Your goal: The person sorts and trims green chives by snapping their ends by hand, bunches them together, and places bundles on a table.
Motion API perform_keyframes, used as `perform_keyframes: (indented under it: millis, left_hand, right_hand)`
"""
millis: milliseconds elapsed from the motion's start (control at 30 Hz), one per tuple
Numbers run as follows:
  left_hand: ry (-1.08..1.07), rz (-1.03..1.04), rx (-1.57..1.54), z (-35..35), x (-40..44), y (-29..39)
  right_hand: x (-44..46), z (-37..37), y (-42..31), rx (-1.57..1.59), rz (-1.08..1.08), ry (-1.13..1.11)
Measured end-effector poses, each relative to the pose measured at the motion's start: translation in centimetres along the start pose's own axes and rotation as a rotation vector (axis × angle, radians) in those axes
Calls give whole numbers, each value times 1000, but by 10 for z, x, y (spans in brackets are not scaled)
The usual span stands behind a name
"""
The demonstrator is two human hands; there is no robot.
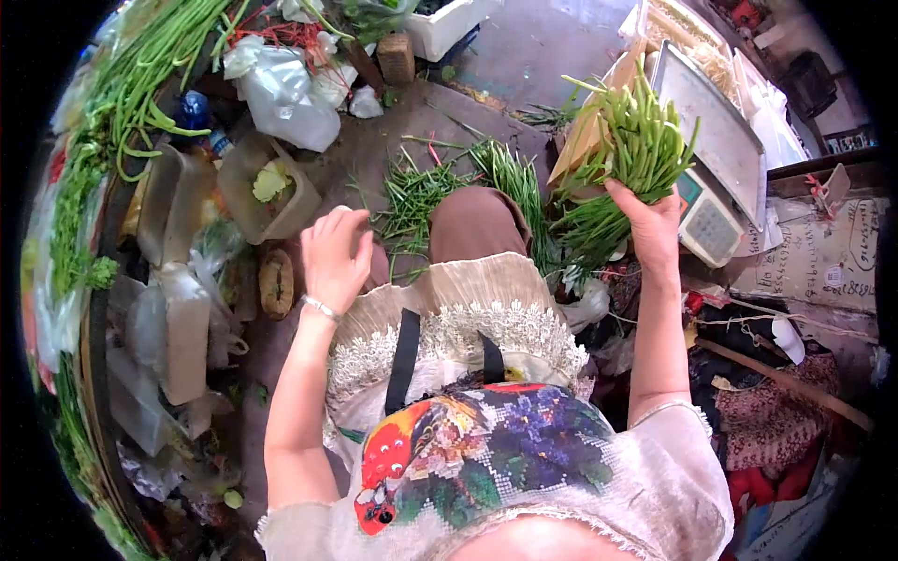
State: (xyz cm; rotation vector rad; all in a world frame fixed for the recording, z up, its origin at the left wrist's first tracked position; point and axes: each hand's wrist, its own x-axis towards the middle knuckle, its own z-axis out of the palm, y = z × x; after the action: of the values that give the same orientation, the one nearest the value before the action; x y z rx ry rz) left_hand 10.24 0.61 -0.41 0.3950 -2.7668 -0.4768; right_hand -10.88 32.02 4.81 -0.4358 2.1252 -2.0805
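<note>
My right hand [645, 210] is closed around a bunch of green stalks [645, 140], held upright to the right of my knee. Its pale stalk ends point up and thin greens hang below my fist. My left hand [335, 251], with a bracelet at the wrist, is held near my other knee. Its fingers are loosely bent, the thumb stands apart, and nothing shows in it. Between and beyond my knees, loose thin green stalks [421, 192] lie on the ground, and longer ones [513, 178] lie beside my brown-trousered knee.
A weighing scale [716, 224] with a metal pan stands at the right, by a cardboard piece [585, 136]. Plastic containers [267, 192], plastic bags [290, 98] and a small wooden block [396, 59] are at the left and back. More long greens [154, 70] lie along the left edge.
</note>
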Motion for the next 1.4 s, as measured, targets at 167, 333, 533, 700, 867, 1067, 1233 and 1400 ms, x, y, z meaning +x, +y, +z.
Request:
perform_keyframes:
  millis: [167,333,533,700,867,1067,1233,1400]
  left_hand:
    - [-61,-10,-621,5,38,55]
    - [-208,86,-1108,-4,80,125]
    - [-409,62,-1396,3,87,128]
    - [-335,-154,-1642,-7,83,121]
    - [-364,-128,-1633,-26,78,107]
    - [-490,-143,-1382,-25,70,116]
    - [-438,-28,-1259,-21,66,120]
    - [-202,26,-969,-29,71,119]
  right_hand:
    - [-1,9,-55,59,21,-76]
    - [-5,46,-95,123,14,-186]
    - [0,58,-112,106,90,-352]
    - [11,56,-92,44,75,-346]
    - [6,71,-85,136,168,-407]
    - [3,84,-86,153,172,-404]
    - [2,86,-87,204,199,-407]
    - [1,85,-84,277,248,-441]
